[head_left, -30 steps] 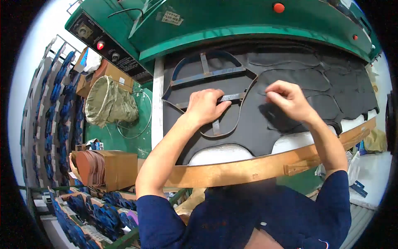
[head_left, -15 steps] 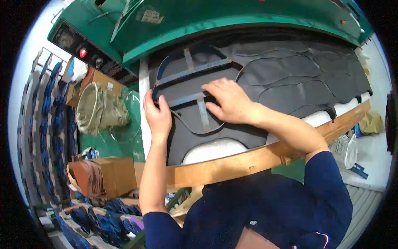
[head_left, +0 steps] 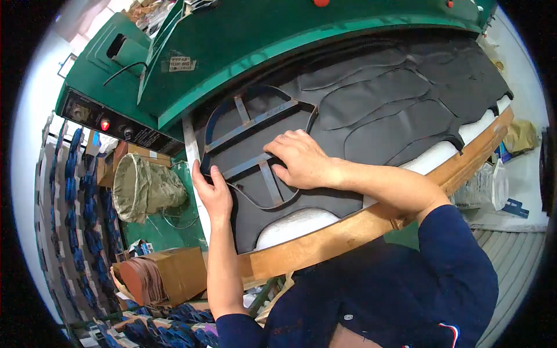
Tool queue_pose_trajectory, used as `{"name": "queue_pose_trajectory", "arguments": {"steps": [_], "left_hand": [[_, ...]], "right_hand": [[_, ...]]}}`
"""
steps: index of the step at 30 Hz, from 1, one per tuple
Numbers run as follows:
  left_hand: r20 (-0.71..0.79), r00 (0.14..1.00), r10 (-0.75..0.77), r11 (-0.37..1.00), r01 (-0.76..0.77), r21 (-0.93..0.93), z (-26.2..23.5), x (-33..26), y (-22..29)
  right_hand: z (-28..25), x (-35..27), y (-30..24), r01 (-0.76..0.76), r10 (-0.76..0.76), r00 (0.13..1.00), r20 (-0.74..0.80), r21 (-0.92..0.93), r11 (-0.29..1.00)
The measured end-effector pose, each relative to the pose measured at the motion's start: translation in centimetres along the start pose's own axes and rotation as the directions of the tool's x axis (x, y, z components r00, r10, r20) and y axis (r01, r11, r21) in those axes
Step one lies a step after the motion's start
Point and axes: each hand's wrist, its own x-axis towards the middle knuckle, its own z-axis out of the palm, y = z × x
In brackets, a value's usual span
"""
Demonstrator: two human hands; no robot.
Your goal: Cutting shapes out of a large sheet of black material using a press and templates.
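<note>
A steel cutting die (head_left: 255,126), a rounded outline of thin metal strip with two long crossbars and short braces, lies on a black sheet (head_left: 386,95). My left hand (head_left: 216,196) is at the die's left rim, thumb and fingers closed about its edge. With bent fingers, my right hand (head_left: 301,159) grips the right end of the lower crossbar; part of the rim is hidden beneath it. Right of the die, cut outlines of similar rounded shapes run across the sheet. A curved notch in the sheet's near edge bares the white cutting board (head_left: 299,225) below.
A green press beam (head_left: 261,55) spans the far side, its control panel (head_left: 116,124) with a lit red lamp at left. A wooden rail (head_left: 325,245) edges the near side. Left stand a cloth bag (head_left: 145,188), a cardboard box (head_left: 183,275) of reddish pieces and racks (head_left: 75,220) of dies.
The head view has turned and shifted, showing more of the press at upper left. Both hands stay on the die, which keeps nearly the same place on the sheet.
</note>
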Motion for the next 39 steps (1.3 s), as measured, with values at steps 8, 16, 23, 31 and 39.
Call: {"name": "queue_pose_trajectory", "arguments": {"steps": [8,16,23,31,39], "left_hand": [[-0.026,0.999,-0.025,1.000,0.025,0.005,0.0,0.0,-0.1],[-0.033,0.999,-0.040,0.999,0.039,-0.029,0.1,0.0,-0.2],[-0.042,0.998,-0.041,0.999,0.040,-0.032,0.4,0.1,-0.9],[-0.056,0.998,-0.009,1.000,0.009,0.000,0.3,0.0,-0.6],[-0.067,0.998,0.019,1.000,-0.019,-0.006,0.4,0.0,-1.1]], "right_hand": [[0.0,0.1,-0.1,-0.004,0.004,1.000,0.019,0.010,1.000],[0.0,0.0,-0.1,0.020,-0.020,1.000,-0.017,0.003,1.000],[0.1,-0.1,-0.2,0.011,-0.011,1.000,-0.018,0.000,1.000],[0.3,-0.1,-0.1,-0.005,0.004,1.000,-0.014,-0.005,1.000],[0.2,-0.1,-0.2,-0.004,0.004,1.000,-0.014,-0.002,1.000]]}}
